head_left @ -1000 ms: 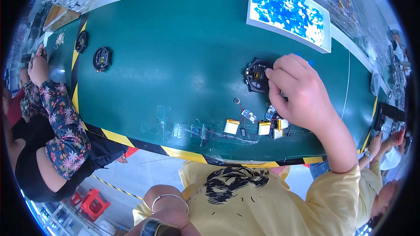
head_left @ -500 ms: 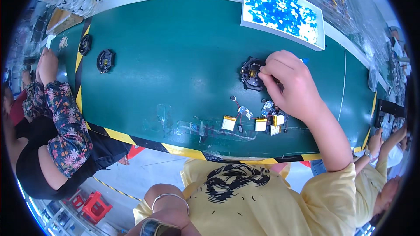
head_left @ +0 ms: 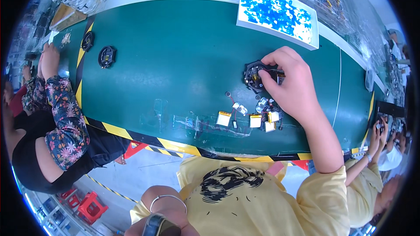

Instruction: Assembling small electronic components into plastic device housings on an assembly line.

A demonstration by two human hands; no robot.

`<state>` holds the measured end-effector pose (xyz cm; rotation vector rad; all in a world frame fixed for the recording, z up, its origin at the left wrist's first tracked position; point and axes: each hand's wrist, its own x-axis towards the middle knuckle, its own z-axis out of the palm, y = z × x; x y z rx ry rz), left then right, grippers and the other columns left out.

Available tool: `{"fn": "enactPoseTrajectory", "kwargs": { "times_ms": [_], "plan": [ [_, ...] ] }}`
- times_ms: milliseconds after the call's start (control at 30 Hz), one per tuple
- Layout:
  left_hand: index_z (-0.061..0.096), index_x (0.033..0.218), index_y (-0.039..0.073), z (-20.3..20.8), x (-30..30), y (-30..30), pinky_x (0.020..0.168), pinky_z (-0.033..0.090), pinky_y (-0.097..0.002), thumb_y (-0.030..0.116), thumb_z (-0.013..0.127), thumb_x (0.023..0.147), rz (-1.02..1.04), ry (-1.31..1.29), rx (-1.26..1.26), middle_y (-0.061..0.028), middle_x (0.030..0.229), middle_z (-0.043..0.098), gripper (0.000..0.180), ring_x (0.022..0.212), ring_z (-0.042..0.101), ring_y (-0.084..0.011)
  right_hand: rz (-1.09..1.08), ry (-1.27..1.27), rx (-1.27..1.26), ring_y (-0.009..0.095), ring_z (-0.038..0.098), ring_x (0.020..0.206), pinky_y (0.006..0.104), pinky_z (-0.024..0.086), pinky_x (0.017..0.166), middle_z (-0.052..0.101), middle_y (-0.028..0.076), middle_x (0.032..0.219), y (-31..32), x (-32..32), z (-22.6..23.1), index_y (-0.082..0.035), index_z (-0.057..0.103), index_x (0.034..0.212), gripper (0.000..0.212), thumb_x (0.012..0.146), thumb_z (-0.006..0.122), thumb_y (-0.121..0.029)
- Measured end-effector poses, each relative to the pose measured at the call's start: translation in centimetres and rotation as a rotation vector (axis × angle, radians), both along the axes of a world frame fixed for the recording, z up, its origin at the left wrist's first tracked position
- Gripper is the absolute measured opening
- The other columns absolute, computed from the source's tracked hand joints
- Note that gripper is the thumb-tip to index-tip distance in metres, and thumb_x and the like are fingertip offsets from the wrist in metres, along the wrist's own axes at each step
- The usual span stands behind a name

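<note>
Right hand (head_left: 292, 83): fingers (head_left: 268, 78) at round black plastic casing (head_left: 251, 78) on green tabletop (head_left: 183, 52); cannot tell whether pinching. Advisable: keep casing steady, touch light.

Yellow shirt (head_left: 275, 203) — black print (head_left: 214, 188)

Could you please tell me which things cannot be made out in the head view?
In the head view:
Black round part: its right side is behind the right hand.
Anything pinched there: covered by its fingers.
Left hand: cut off by the lower edge.
Single blue pieces in the white box: too small.
</note>
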<state>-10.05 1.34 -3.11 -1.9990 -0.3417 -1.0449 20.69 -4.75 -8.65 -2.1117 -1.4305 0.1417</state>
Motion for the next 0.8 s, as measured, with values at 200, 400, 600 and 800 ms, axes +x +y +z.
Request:
{"fn": "enactPoseTrajectory", "kwargs": {
  "times_ms": [200,400,600,800],
  "plan": [
    [0.038,0.126,0.005,-1.6,-0.7,1.0,0.104,0.032,-0.0569,-0.008,0.053,0.084,-0.082,-0.106,0.181,-0.0348,0.135,0.027,0.047,0.121,0.038,-0.0540,-0.020,0.246,0.028,0.012,0.052,0.068,0.0249,0.042,0.058,0.057,0.004,0.078,-0.1,-0.5,0.5,-0.002,0.057,0.083,0.016,0.071,0.067,0.001],
    [0.035,0.126,0.002,-0.1,0.3,0.8,0.103,0.029,-0.0595,-0.001,0.048,0.089,-0.009,0.003,0.194,-0.0301,0.119,0.049,0.040,0.118,0.043,-0.0498,-0.019,0.727,0.032,0.004,0.051,0.072,0.0193,0.041,0.065,0.058,-0.002,0.079,-0.3,-0.6,1.1,-0.003,0.056,0.090,0.014,0.079,0.062,0.005],
    [0.035,0.120,0.000,-0.1,1.7,2.0,0.102,0.030,-0.0588,0.003,0.046,0.091,-0.073,-0.020,0.335,-0.0277,0.105,0.059,0.032,0.113,0.047,-0.0484,0.034,0.931,0.005,0.003,0.053,0.076,0.0185,0.042,0.070,0.058,-0.001,0.085,-0.9,0.0,0.8,0.000,0.059,0.097,0.017,0.082,0.057,0.008],
    [0.033,0.121,0.002,-0.7,-0.8,0.7,0.104,0.032,-0.0500,-0.002,0.045,0.088,0.059,-0.034,0.283,-0.0319,0.131,0.038,0.035,0.125,0.036,-0.0470,0.070,1.057,0.001,0.005,0.057,0.081,0.0198,0.044,0.073,0.059,0.001,0.087,-1.3,0.4,0.9,0.000,0.058,0.094,0.012,0.084,0.055,0.005]
  ]
}}
